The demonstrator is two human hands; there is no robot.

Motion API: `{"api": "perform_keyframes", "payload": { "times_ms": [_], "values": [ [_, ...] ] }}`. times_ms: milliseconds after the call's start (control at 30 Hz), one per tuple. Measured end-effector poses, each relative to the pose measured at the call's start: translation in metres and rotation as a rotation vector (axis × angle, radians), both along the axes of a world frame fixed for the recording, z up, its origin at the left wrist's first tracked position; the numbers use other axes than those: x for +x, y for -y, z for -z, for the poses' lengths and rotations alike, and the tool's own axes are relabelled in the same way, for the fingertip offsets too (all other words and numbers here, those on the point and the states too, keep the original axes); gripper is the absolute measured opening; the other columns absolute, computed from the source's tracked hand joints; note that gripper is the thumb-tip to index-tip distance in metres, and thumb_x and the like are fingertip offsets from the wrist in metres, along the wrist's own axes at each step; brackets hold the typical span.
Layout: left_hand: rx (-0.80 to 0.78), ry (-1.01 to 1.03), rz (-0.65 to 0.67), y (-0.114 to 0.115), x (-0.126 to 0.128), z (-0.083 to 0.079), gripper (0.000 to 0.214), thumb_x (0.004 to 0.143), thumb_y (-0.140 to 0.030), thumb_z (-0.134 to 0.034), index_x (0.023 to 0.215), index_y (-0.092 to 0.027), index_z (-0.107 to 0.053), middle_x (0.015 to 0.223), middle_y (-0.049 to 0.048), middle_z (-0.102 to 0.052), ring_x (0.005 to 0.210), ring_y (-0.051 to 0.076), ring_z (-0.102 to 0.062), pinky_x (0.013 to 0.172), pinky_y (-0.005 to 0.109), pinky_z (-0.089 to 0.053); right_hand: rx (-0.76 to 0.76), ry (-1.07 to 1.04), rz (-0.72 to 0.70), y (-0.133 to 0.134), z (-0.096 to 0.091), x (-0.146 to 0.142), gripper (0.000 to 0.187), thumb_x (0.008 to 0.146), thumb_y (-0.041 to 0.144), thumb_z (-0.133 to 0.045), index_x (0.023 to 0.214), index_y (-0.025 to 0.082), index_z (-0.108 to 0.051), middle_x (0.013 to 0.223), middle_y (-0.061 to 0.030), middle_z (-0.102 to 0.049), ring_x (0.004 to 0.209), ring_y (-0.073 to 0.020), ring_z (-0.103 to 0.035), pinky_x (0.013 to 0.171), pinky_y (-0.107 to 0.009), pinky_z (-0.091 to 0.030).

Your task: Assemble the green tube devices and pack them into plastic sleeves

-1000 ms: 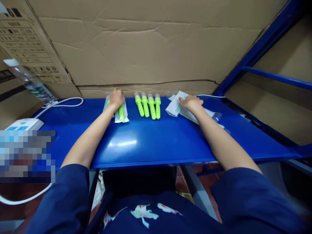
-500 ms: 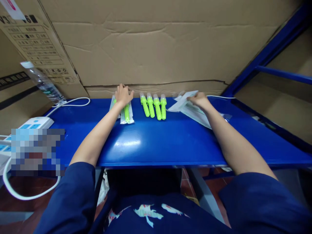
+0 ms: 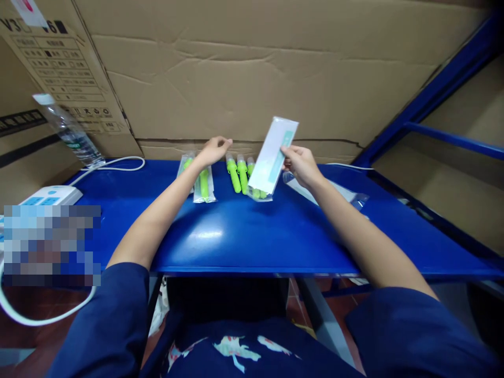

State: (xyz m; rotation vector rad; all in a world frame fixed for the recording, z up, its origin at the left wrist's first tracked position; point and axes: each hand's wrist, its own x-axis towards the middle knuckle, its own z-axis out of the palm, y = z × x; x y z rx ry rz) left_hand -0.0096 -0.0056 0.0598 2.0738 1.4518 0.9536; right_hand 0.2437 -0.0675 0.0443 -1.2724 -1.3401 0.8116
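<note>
My right hand (image 3: 300,164) is closed on an empty clear plastic sleeve (image 3: 272,157) with a white and teal card, held upright above the blue table (image 3: 252,231). It hides part of a row of loose green highlighters (image 3: 238,173) lying at the table's back. My left hand (image 3: 214,149) hovers with loosely spread fingers just left of that row, above the bagged green highlighters (image 3: 203,184). More empty sleeves (image 3: 334,190) lie flat under and to the right of my right wrist.
Cardboard boxes (image 3: 244,73) form a wall behind the table. A water bottle (image 3: 69,131) leans at the back left, beside a white cable (image 3: 114,165) and a power strip (image 3: 49,195). A blue shelf frame (image 3: 441,131) rises on the right.
My right hand has picked one sleeve off the pile and lifted it left over the highlighter row. My left hand has risen off the bagged highlighters and shifted right.
</note>
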Motion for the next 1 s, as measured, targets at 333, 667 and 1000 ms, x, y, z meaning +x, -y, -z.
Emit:
{"api": "perform_keyframes", "payload": {
  "times_ms": [333, 667, 1000],
  "values": [
    [-0.285, 0.310, 0.194, 0.015, -0.002, -0.008, 0.027, 0.106, -0.032, -0.056, 0.119, -0.013, -0.069, 0.117, 0.0144, -0.078, 0.112, 0.026, -0.074, 0.103, 0.040, -0.057, 0.004, 0.152, -0.408, -0.024, -0.008, -0.072, 0.051, 0.100, 0.047, -0.069, 0.060, 0.018, -0.054, 0.047, 0.0027, -0.050, 0.045, -0.0075, -0.037, 0.046, -0.022, -0.029],
    [-0.431, 0.443, 0.121, -0.004, -0.019, 0.005, 0.012, 0.083, -0.017, -0.078, 0.079, -0.014, -0.067, 0.077, 0.0064, -0.069, 0.077, 0.015, -0.066, 0.084, 0.033, -0.052, 0.223, 0.311, -0.263, -0.057, 0.024, -0.062, 0.048, 0.094, 0.061, -0.070, 0.117, 0.021, -0.059, 0.100, -0.0071, -0.072, 0.066, -0.0137, -0.062, 0.063, -0.027, -0.052],
    [-0.482, 0.271, 0.341, 0.001, -0.015, 0.007, 0.029, 0.071, -0.035, -0.090, 0.076, -0.014, -0.071, 0.082, 0.0081, -0.072, 0.091, 0.022, -0.068, 0.089, 0.039, -0.051, 0.409, 0.552, -0.219, -0.062, 0.009, -0.039, 0.049, 0.088, 0.052, -0.079, 0.122, 0.019, -0.066, 0.125, -0.0136, -0.069, 0.087, -0.0219, -0.068, 0.089, -0.039, -0.057]
  ]
}}
